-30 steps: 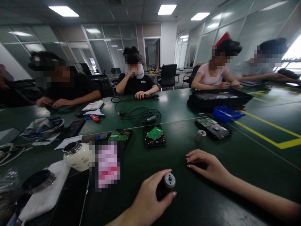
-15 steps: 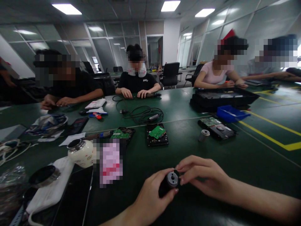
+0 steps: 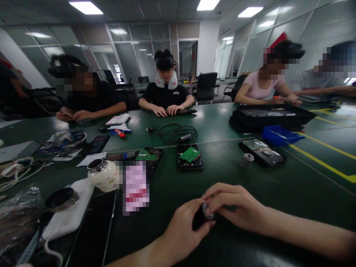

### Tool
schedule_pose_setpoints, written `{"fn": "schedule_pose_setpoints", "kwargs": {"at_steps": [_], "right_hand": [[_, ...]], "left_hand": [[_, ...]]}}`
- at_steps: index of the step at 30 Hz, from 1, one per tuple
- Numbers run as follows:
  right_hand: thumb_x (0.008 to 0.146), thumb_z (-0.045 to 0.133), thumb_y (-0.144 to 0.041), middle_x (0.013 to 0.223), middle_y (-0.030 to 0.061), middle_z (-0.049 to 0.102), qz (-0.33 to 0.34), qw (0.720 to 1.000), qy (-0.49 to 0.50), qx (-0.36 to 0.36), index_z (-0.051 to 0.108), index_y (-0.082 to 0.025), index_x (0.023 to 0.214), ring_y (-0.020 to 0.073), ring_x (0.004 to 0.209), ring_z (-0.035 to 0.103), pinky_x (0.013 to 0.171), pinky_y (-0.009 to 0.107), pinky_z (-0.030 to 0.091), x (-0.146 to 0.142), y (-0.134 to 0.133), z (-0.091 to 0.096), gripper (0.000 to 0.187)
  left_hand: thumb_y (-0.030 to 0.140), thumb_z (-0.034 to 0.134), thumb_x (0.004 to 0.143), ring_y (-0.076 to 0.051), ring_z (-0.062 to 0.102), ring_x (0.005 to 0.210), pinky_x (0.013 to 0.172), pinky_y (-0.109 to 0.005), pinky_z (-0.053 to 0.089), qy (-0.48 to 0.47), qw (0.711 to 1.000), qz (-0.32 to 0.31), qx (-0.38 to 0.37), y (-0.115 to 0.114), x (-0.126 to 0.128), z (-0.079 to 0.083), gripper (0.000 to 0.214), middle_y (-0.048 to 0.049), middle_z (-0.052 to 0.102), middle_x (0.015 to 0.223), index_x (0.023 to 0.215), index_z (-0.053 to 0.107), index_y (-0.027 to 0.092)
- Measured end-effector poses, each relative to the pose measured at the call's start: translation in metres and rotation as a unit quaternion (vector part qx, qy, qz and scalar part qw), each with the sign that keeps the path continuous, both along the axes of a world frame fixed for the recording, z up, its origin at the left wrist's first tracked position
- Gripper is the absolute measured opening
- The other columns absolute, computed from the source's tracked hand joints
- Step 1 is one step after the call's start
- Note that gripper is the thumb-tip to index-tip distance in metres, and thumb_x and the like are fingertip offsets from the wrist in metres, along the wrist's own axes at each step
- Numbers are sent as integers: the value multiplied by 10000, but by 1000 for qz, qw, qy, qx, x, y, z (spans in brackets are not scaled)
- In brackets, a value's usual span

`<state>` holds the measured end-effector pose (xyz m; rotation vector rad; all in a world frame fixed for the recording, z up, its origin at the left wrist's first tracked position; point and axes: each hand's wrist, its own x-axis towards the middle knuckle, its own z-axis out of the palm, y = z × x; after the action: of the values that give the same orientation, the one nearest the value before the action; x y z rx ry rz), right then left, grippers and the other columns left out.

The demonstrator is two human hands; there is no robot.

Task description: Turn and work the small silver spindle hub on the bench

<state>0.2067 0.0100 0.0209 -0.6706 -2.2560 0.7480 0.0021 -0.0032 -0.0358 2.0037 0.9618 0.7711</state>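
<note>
A: Head cam: small black cylinder (image 3: 200, 219) w/ silver cap, at 6 o'clock on green table (image 3: 278, 185). Left hand (image 3: 182, 231) wraps it; right hand (image 3: 236, 207) fingers pinch the cap.

B: Risk?

A: Loose grip, cap may roll twd hard drive (image 3: 190, 157) at 12.

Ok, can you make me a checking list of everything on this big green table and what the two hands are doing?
Surface: dark green table, yellow lines at right.
Job's things: small black cylinder with metal end, held above the table.
Clutter: hard drive with green board, second hard drive, blue tray, white jar, small metal cap.
Grippers: left hand wraps the cylinder; right hand fingertips on its metal end.
Cables: black cable coiled mid-table.
Surroundings: other people seated around, glass walls, ceiling lights.
</note>
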Motion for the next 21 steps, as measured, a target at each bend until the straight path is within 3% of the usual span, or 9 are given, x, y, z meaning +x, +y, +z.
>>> {"fn": "schedule_pose_setpoints", "kwargs": {"at_steps": [8,13,21], "right_hand": [[896,536,-32,1139,78,637,33,996,-55,65,666,-221,1071,155,1033,643,866,256,540,7,-10,7,288],[841,644,-66,1137,70,640,-34,998,55,15,652,-219,1029,179,1103,610,929,312,530,0,-5,8,243],[848,620,-67,1202,85,612,-18,995,62,-72,657,-213,1062,206,1140,592,949,396,525,-7,0,-9,262]], "left_hand": [[164,698,810,-207,637,1057,974,-319,488,-30,999,-14,-3,2,0,0,428,-17,671,1183,1215,582,239],[183,699,824,-207,619,1096,1010,-333,462,-29,999,-17,6,0,1,0,401,-10,664,1200,1203,586,245],[185,688,826,-214,625,1071,972,-335,485,-18,1000,-12,4,1,0,-2,363,-34,671,1168,1175,593,211]]}}
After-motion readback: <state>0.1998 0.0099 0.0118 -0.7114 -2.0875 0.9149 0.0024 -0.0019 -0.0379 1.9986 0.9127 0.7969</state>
